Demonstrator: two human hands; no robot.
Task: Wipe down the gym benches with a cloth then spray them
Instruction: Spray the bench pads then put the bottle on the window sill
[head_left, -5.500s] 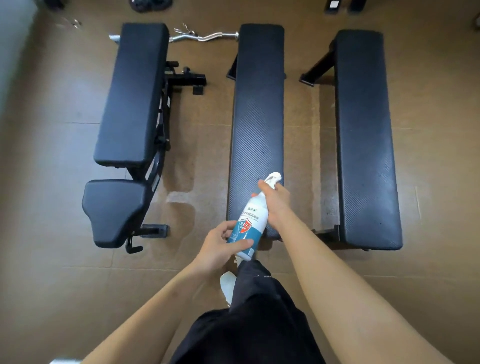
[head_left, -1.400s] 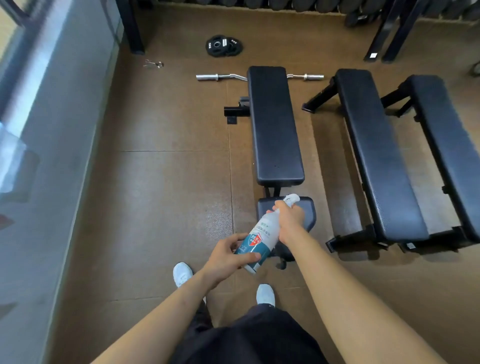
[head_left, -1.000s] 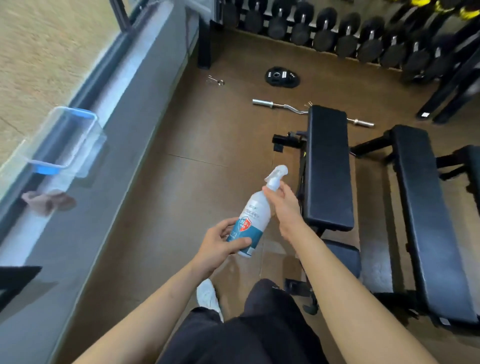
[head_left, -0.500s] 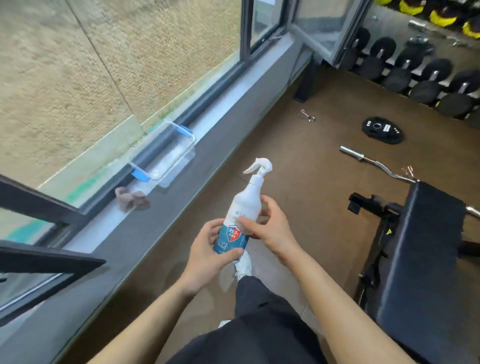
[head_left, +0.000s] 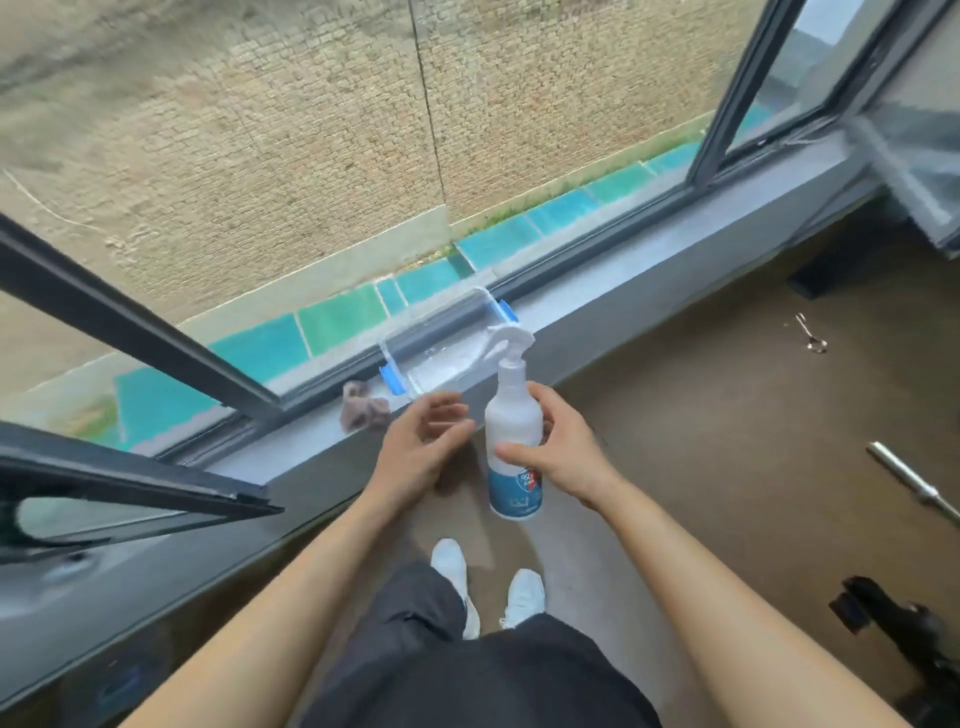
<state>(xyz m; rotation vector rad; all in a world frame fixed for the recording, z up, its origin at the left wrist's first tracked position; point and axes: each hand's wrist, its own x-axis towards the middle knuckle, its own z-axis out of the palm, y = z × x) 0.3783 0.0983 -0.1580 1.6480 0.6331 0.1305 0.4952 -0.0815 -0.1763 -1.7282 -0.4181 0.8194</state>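
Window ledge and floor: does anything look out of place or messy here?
Nothing looks spilled or broken. A crumpled brownish cloth lies loose on the ledge beside a clear container with blue clips, and a small metal clip and a bar lie stray on the floor.

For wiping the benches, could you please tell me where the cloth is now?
In the head view, the cloth lies crumpled on the window sill, left of centre, beside the clear container and just beyond the left hand.
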